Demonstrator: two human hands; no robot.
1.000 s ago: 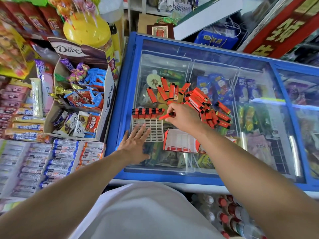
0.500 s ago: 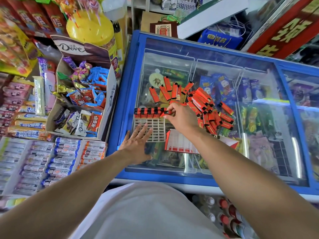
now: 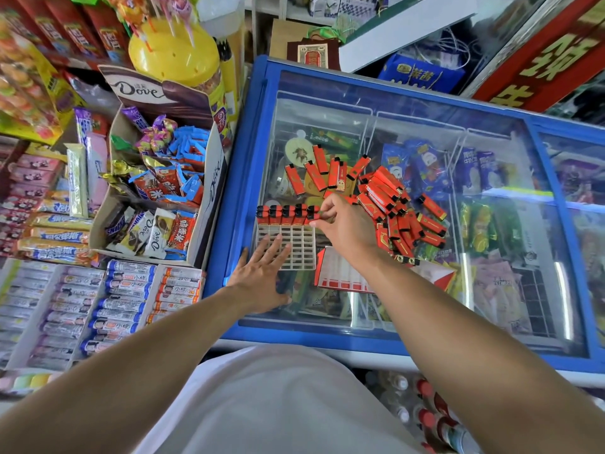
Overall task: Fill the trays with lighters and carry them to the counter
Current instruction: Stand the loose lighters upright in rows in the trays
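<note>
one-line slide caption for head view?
Right hand slots a lighter into the tray on the freezer lid; left hand steadies it.

White grid tray laid on freezer lid near front-left corner; far row filled with five upright lighters. Fifth lighter pinched by right hand. Tray's near edge touched by flat left hand. Loose lighters heaped mid-lid.

Small shop, packed tight: glass-topped freezer full of ice creams, Dove box of sweets alongside, candy trays in rows, lollipop tub up top, bottles stacked below.
</note>
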